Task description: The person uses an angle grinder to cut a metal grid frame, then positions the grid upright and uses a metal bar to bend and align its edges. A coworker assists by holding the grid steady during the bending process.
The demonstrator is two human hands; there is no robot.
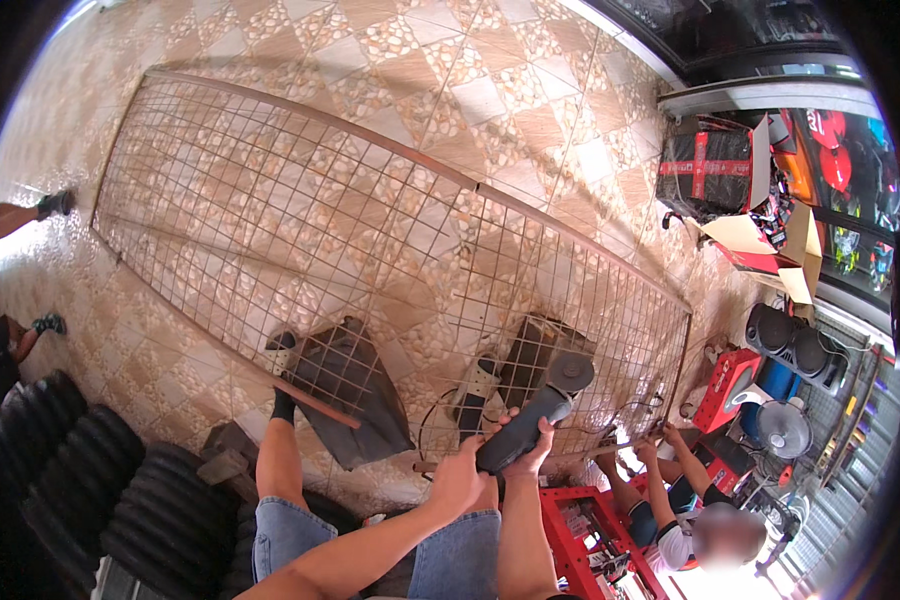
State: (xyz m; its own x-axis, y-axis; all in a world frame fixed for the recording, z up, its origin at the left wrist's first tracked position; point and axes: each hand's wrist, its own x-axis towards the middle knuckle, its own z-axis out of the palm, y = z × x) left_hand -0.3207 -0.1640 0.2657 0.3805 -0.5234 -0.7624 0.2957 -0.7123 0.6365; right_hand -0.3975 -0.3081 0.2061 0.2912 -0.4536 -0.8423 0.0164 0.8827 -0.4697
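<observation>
With both hands I hold a dark grey angle grinder (523,430) over the near right part of a brown metal grid frame (315,130). My left hand (457,478) is closed round its rear end, and my right hand (533,450) grips it nearer the head. The round disc (570,372) is uppermost, above the bars; whether it touches them I cannot tell. The frame's near rail has a gap left of the grinder. Beneath the mesh are a dark grey box-like thing (355,395) and a second dark thing (535,345), near my feet.
A co-worker (675,530) at the lower right has hands at the frame's right end. Beside them stands a red rack (570,535). Stacked black tyres (155,510) are at the lower left. Boxes (705,165) and a fan (782,428) line the right. Another person's leg (20,218) shows far left.
</observation>
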